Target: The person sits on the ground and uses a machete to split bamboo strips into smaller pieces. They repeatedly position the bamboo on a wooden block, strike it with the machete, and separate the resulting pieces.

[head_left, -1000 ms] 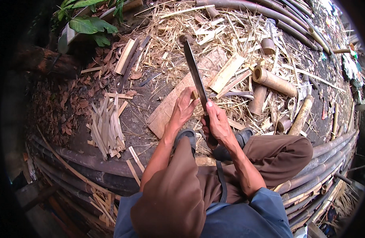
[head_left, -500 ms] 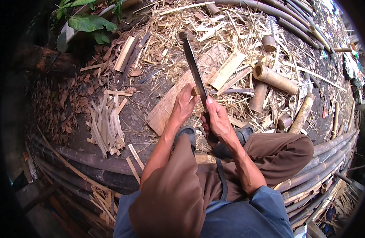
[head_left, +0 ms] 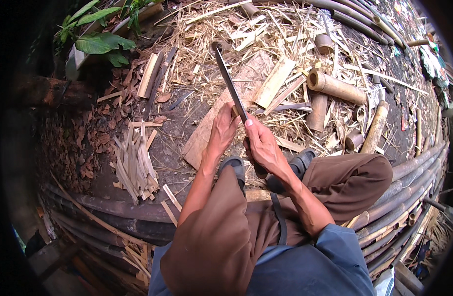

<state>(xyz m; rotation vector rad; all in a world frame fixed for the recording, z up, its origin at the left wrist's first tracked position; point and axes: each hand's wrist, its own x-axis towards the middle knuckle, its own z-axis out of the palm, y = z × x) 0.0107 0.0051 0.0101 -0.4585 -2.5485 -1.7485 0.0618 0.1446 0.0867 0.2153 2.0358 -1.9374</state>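
We see a long, flat, dark knife (head_left: 230, 84) held up over a pale wooden board (head_left: 221, 118). The right hand (head_left: 262, 146) is closed around its handle. The left hand (head_left: 223, 129) pinches a small bamboo piece (head_left: 235, 110) against the blade. Round hollow bamboo tubes (head_left: 335, 87) and dry straw lie near, and thin sticks (head_left: 134, 165) are piled to the left.

One long knife (head_left: 230, 85), two hands (head_left: 221, 129) (head_left: 262, 146), two sandals (head_left: 235, 165) (head_left: 301, 163). Right of centre lie about four cut bamboo tubes (head_left: 335, 87); one flat board (head_left: 221, 111) at centre; one heap of thin splints (head_left: 134, 165) at left, too many to count.
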